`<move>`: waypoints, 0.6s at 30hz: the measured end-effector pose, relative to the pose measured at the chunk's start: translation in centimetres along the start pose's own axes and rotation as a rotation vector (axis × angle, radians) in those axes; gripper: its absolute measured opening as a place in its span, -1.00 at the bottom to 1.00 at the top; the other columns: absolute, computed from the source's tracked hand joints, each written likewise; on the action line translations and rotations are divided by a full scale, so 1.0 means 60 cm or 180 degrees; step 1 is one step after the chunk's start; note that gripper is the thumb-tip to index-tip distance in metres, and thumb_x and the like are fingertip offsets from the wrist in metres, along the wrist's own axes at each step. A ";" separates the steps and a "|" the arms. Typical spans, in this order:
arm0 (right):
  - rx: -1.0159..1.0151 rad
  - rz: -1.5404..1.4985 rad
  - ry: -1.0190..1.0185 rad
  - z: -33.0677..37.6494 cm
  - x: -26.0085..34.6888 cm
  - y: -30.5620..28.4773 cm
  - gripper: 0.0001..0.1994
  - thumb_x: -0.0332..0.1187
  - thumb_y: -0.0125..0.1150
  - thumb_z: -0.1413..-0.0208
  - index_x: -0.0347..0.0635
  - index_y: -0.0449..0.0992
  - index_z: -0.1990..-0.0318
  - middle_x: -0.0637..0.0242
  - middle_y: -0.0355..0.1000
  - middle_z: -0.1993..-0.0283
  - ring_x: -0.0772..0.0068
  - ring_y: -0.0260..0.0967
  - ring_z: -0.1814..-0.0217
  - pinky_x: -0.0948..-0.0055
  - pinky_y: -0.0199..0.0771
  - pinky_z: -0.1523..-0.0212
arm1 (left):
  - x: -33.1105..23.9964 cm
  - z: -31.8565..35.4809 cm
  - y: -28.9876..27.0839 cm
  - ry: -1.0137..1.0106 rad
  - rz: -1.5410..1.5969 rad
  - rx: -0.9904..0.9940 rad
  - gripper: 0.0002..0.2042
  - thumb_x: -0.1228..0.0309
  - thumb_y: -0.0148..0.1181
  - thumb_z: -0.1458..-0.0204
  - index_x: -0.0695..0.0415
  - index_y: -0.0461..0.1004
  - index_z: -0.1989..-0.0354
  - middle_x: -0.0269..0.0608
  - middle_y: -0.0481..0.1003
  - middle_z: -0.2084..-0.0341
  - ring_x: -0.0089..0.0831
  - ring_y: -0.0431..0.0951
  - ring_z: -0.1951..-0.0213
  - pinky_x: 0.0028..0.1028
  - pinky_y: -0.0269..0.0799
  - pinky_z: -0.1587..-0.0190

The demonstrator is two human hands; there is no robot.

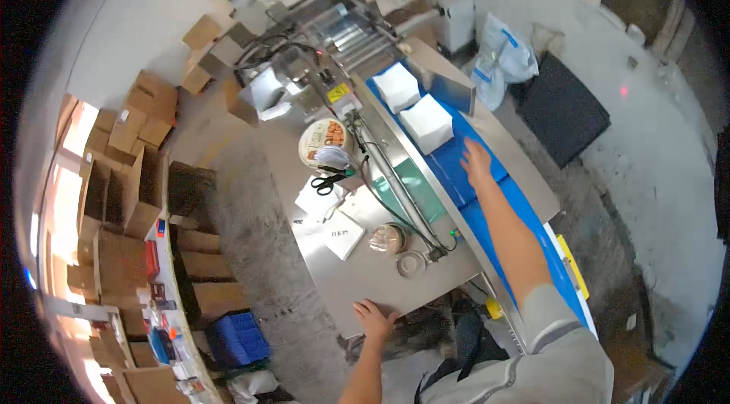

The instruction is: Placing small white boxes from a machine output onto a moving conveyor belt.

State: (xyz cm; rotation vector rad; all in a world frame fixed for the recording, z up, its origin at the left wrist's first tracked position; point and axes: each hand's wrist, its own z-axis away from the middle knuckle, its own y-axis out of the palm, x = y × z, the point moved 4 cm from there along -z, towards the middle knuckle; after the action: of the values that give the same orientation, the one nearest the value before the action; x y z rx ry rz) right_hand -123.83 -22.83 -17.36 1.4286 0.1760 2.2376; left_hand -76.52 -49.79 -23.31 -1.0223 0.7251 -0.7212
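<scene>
"What runs along our silver metal tabletop (327, 271)?"

"A long, flat blue belt (449, 172), carrying two white boxy blocks (396, 87)."

"Our grips?"

"Right hand (477, 163): fingers spread, empty, just beside the nearer white block (426, 124). Left hand (374, 320): loosely open, holding nothing, at the tabletop's near edge."

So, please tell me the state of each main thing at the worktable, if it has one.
Right hand: grip open, empty, over or on the blue surface.
Left hand: grip open, at the table edge.
Two white blocks: lying on the blue surface.
Scissors: not held; open or shut cannot be told.
Small green light: lit.
White pad: lying flat.
</scene>
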 end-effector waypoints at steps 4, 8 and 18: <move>0.0586 -0.0238 0.0046 0.184 0.028 -0.255 -0.53 -0.15 0.24 -0.13 -0.23 0.37 -0.10 0.14 0.42 -0.03 0.18 0.43 -0.02 0.17 0.49 -0.01 | -0.021 0.011 -0.024 0.0277 0.0208 -0.0207 0.04 -0.09 0.40 0.19 0.46 0.03 -0.28 0.54 0.01 -0.25 0.32 0.06 -0.29 -0.04 0.04 -0.32; 0.0556 0.0514 -0.0327 0.484 0.052 -0.480 -0.60 -0.07 0.28 -0.13 -0.23 0.48 0.09 0.27 0.50 0.22 0.38 0.49 0.21 0.41 0.51 0.26 | 0.055 0.075 -0.022 0.0100 0.0949 0.0045 -0.21 -0.02 0.40 0.17 0.35 0.29 -0.11 0.29 0.29 -0.09 0.14 0.32 -0.13 -0.11 0.27 -0.17; -0.0906 0.0900 -0.1165 1.023 0.169 -0.824 -0.71 -0.24 0.18 -0.22 -0.30 0.49 0.07 0.30 0.51 0.25 0.48 0.46 0.24 0.47 0.51 0.20 | -0.328 0.540 -0.083 0.2538 0.2391 0.0564 -0.54 0.21 0.29 -0.06 0.30 0.45 -0.02 0.11 0.53 0.10 0.01 0.54 0.04 -0.21 0.43 -0.03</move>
State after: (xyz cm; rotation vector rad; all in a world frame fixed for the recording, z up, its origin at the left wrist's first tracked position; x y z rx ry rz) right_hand -57.19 16.44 1.00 1.7484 -0.4716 2.0538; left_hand -62.38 -20.01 -3.91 -0.2059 1.5895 -0.4917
